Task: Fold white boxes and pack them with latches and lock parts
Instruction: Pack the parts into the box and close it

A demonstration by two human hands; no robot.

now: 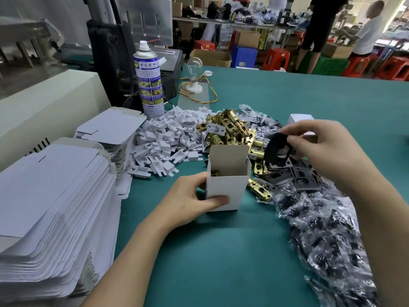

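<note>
Holds upright white box (225, 187) at frame centre on the green surface (221, 251), left hand (188, 202) grip wrapped round its lower side. Pinches black lock plate (276, 149) in right hand (316, 140) grip, just right of the open top. Inside, a brass latch (214, 173).
</note>
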